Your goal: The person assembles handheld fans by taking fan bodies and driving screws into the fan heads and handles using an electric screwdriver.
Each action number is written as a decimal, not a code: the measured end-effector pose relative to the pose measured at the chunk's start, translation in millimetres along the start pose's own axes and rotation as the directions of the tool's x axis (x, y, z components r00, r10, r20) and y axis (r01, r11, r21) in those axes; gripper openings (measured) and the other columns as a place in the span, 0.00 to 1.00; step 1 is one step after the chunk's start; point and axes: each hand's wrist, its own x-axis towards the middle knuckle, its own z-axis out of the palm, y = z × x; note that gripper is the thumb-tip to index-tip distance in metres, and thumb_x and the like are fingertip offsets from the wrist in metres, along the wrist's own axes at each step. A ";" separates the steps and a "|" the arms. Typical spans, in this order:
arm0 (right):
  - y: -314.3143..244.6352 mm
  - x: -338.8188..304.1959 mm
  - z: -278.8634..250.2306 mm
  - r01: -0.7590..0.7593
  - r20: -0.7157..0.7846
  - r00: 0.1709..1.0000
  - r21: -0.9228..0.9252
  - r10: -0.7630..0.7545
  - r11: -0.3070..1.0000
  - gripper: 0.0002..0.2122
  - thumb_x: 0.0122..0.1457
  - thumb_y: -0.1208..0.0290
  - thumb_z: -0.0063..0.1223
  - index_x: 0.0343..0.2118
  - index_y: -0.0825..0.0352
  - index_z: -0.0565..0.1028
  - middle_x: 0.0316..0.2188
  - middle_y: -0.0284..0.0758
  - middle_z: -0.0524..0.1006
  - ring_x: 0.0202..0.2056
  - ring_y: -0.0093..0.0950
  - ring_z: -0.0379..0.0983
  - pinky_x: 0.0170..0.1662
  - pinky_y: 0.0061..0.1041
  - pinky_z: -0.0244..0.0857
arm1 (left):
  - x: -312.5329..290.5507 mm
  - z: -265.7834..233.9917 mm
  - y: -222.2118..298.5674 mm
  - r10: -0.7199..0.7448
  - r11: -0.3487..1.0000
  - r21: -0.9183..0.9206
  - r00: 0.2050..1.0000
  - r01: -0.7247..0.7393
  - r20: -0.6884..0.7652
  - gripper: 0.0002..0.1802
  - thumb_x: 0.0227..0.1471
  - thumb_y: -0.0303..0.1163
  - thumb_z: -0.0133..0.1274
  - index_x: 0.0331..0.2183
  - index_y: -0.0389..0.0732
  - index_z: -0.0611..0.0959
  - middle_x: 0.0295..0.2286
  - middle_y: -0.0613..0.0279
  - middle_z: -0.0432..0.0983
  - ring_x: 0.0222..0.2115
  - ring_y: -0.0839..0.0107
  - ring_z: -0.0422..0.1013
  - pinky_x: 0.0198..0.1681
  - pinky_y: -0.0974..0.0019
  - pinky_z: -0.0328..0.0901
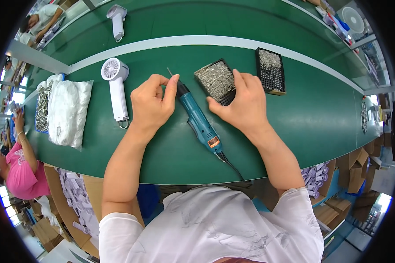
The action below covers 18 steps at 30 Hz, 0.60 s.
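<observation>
My left hand (152, 101) is closed in a pinch beside the thin bit of a teal electric screwdriver (200, 120). What sits between thumb and forefinger is hidden or too small to name. The screwdriver lies slantwise between my arms, its black nose toward that hand and its cord running to the table's near edge. My right hand (245, 101) grips the near right side of a black screw tray (215, 79), thumb and forefinger spread along its edges. Small metal screws heap over much of this tray. Behind that hand stands a second black screw tray (271, 70), partly filled.
A white handheld fan (117, 90) lies left of my left hand; another fan (117, 24) is beyond the white divider (197, 40). A bulging plastic bag (69, 111) and a blue bin of metal loops (42, 107) stand at left. Boxes of purple parts (77, 193) flank me; a co-worker in pink (24, 168) sits left.
</observation>
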 end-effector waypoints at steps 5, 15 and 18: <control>5.7 0.8 -0.4 -0.012 -0.016 1.000 -0.046 0.011 0.999 0.37 0.36 0.57 0.73 0.44 0.84 0.75 0.38 0.49 0.76 0.39 0.43 0.72 0.46 0.39 0.69 | -2.3 0.6 -0.6 -0.010 1.000 -0.024 1.000 0.010 -0.001 0.13 0.55 0.28 0.64 0.23 0.36 0.78 0.11 0.73 0.53 0.14 0.83 0.48 0.17 0.71 0.44; 2.0 -1.0 1.1 -0.005 0.008 1.000 -0.007 0.005 1.000 0.37 0.36 0.57 0.73 0.44 0.84 0.74 0.37 0.49 0.76 0.39 0.44 0.72 0.45 0.39 0.69 | -2.3 -0.3 -1.7 -0.001 1.000 -0.009 1.000 0.001 0.000 0.13 0.51 0.28 0.66 0.21 0.37 0.78 0.09 0.67 0.56 0.11 0.78 0.50 0.15 0.69 0.47; 5.5 -0.1 0.1 0.005 0.002 1.000 -0.025 -0.005 1.000 0.37 0.36 0.57 0.73 0.45 0.84 0.74 0.37 0.49 0.76 0.39 0.44 0.72 0.45 0.39 0.69 | -1.2 -0.6 0.1 0.004 1.000 -0.001 1.000 -0.004 0.003 0.13 0.51 0.28 0.66 0.21 0.37 0.78 0.09 0.67 0.56 0.10 0.78 0.50 0.15 0.68 0.47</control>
